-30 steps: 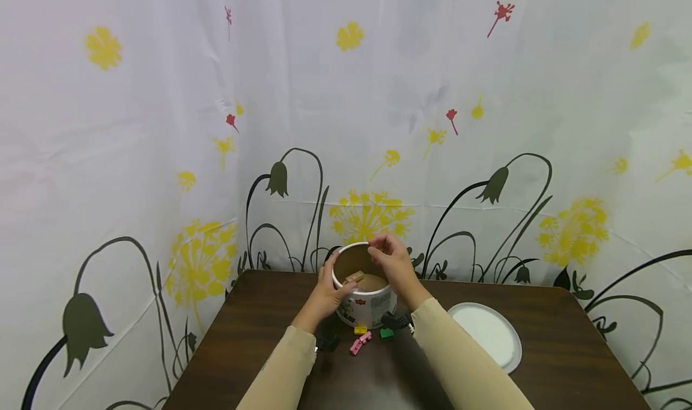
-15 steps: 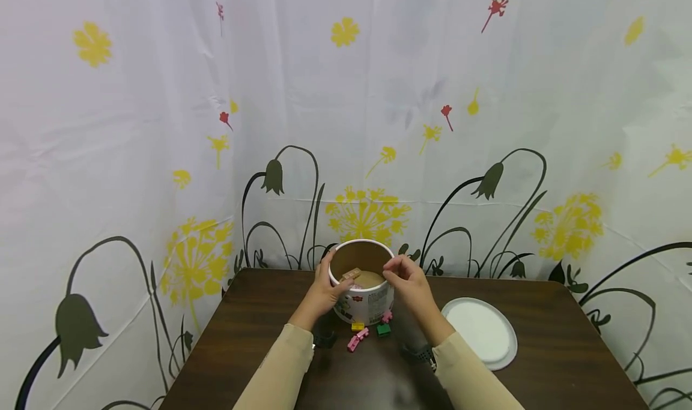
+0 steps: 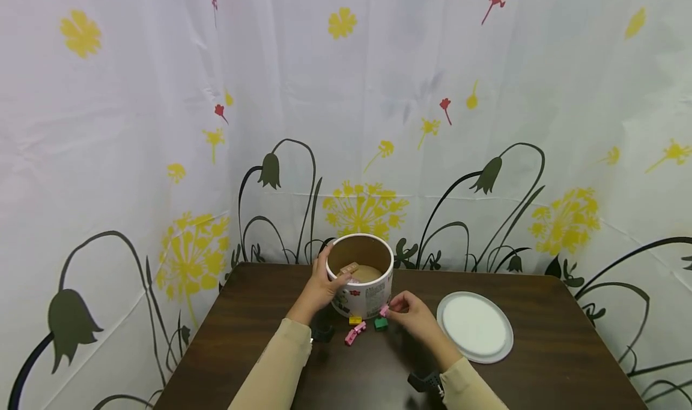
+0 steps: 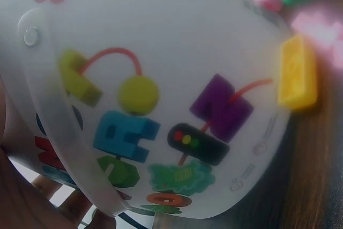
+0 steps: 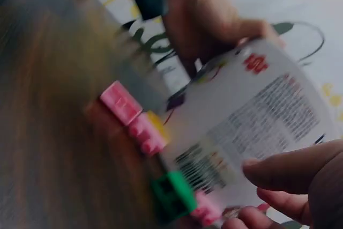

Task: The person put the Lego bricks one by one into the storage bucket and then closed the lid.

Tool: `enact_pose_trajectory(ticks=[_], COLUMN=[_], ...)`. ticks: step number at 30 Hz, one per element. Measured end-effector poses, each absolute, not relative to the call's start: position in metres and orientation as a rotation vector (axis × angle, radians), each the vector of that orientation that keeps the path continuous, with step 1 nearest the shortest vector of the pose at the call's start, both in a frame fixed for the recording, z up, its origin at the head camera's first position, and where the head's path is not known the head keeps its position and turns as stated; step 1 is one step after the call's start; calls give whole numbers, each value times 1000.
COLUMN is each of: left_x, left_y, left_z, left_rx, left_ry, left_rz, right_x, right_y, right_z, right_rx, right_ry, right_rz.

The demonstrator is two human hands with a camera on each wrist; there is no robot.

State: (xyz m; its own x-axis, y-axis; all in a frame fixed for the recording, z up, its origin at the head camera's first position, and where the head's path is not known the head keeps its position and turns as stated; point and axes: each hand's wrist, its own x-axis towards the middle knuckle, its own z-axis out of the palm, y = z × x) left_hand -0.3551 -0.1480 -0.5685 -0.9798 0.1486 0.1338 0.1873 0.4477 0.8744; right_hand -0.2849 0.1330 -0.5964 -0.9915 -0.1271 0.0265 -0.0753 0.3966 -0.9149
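My left hand (image 3: 319,284) grips the left side of a white printed bucket (image 3: 373,299), thumb over its rim. Inside the bucket lie a tan brick (image 3: 349,268) and a bit of pink. My right hand (image 3: 413,317) is low beside the bucket's front right, fingertips right at a small pink brick (image 3: 384,310). In the right wrist view its thumb (image 5: 289,172) stands apart from the other fingers, close to that pink brick (image 5: 206,208). A green brick (image 5: 174,196) sits beside it. Two joined pink bricks (image 3: 355,333) and a yellow brick (image 4: 297,73) lie before the bucket.
A round white lid (image 3: 476,327) lies flat on the dark wooden table (image 3: 551,350), to the right of the bucket. A flower-printed curtain (image 3: 346,98) hangs right behind the table's far edge.
My right hand has come off the bucket's rim and moved down and toward me, to the pink brick by the green one. The left hand stays on the bucket.
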Motion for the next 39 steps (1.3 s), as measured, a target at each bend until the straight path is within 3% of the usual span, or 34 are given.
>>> enact_pose_trajectory(ticks=[11, 39], left_x=[-358, -356], left_y=[-149, -147], left_z=[-567, -567], left_rx=[-297, -280], left_ry=[-2625, -2646], left_rz=[-1638, -1620], right_x=[-294, -293], right_y=[136, 140], right_z=[-623, -628], right_rx=[-374, -314], right_ry=[2468, 2429], right_rz=[-1598, -1557])
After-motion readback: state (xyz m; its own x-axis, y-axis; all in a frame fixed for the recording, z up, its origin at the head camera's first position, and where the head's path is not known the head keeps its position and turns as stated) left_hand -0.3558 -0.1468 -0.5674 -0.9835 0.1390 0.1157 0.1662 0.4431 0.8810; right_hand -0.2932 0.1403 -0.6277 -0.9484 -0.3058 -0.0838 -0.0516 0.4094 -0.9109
